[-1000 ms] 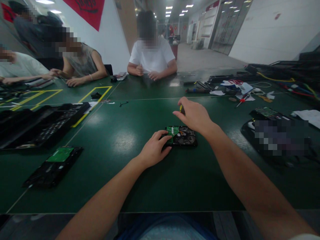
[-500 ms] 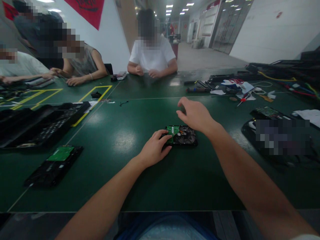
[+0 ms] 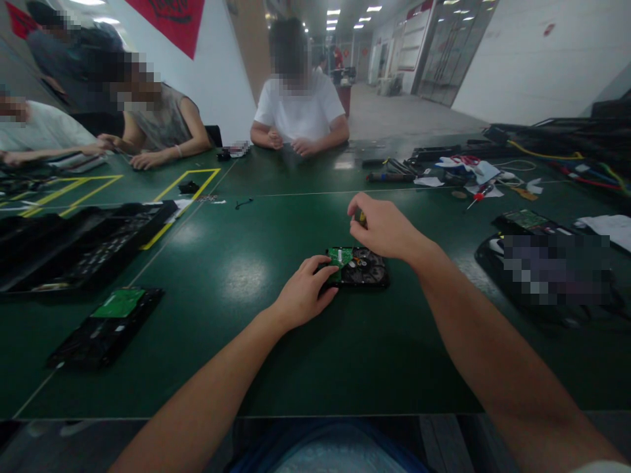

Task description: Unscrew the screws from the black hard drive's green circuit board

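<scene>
A small black hard drive [image 3: 362, 266] with a green circuit board lies on the green table [image 3: 305, 368] in front of me. My left hand [image 3: 302, 297] rests on its left edge, fingers curled against it and holding it down. Just above the drive, my right hand [image 3: 382, 226] is closed in a pinch round a small tool with a yellow-and-black handle [image 3: 361, 217], most of it hidden by the fingers.
Another drive with a green board [image 3: 106, 325] lies at the left, behind it a black tray [image 3: 73, 246]. Tools, cables and papers [image 3: 468, 174] clutter the far right. Black equipment [image 3: 552, 269] sits at the right. Three people sit across the table.
My right hand's fingers opened briefly over the tool's handle and have closed round it again. The left hand and the drive have stayed put.
</scene>
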The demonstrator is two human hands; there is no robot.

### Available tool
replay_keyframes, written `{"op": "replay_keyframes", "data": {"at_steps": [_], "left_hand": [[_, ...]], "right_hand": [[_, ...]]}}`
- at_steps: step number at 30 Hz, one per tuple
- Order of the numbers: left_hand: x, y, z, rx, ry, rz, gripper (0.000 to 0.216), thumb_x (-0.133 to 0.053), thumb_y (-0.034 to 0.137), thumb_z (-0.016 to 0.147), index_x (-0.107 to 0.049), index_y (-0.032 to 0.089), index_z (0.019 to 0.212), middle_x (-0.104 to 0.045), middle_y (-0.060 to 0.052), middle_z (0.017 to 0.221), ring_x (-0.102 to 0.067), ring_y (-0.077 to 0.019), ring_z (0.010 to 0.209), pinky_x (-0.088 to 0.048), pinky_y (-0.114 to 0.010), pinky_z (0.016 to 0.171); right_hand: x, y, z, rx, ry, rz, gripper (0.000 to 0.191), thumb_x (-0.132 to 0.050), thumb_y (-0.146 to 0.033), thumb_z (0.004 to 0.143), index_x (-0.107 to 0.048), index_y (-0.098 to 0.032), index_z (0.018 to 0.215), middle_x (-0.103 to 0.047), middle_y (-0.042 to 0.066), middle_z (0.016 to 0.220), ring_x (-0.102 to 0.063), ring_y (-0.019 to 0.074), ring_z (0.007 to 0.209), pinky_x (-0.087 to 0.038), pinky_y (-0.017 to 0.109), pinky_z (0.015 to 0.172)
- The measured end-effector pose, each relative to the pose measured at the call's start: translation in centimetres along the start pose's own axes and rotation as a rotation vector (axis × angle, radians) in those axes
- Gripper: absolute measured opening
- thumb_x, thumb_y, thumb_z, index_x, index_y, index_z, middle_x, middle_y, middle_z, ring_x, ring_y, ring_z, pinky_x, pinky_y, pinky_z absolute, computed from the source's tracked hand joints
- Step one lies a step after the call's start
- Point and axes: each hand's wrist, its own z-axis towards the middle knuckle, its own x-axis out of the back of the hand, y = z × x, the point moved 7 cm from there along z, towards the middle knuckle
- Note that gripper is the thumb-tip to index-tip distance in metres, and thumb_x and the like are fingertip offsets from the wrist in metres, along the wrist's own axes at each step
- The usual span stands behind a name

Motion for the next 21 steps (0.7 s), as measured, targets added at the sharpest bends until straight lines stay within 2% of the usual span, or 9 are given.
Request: {"op": "replay_keyframes", "data": {"at_steps": [6,12,21], "left_hand": [[-0.27,-0.25,0.01,0.003,-0.003,-0.003,0.045,-0.067,0.028,0.099,-0.06,0.021,0.143,-0.053,-0.015,0.147,-0.054,-0.0337,0.139,-0.052,-0.054,0.116],[-0.25,-0.17,0.0,0.004,-0.004,-0.002,0.045,-0.067,0.028,0.099,-0.06,0.021,0.142,-0.053,-0.016,0.147,-0.054,-0.034,0.139,-0.052,-0.055,0.116],[-0.21,-0.18,-0.02,0.008,-0.011,0.001,0.045,-0.067,0.028,0.099,-0.06,0.021,0.143,-0.053,-0.016,0.148,-0.053,-0.0341,0.14,-0.052,-0.055,0.116]], "right_hand": [[0.25,-0.17,-0.06,-0.054,-0.005,-0.099,0.02,-0.06,-0.034,0.099,-0.058,-0.019,0.112,-0.074,0.013,0.104,-0.066,0.0274,0.089,-0.04,0.035,0.075],[0.2,-0.42,-0.05,-0.03,-0.003,-0.139,0.021,-0.06,-0.04,0.1,-0.059,-0.02,0.108,-0.075,0.012,0.101,-0.066,0.0268,0.087,-0.04,0.035,0.075],[-0.09,-0.11,-0.03,-0.029,0.025,-0.08,0.018,-0.059,-0.034,0.098,-0.058,-0.021,0.11,-0.075,0.011,0.104,-0.066,0.0265,0.087,-0.041,0.035,0.075]]}}
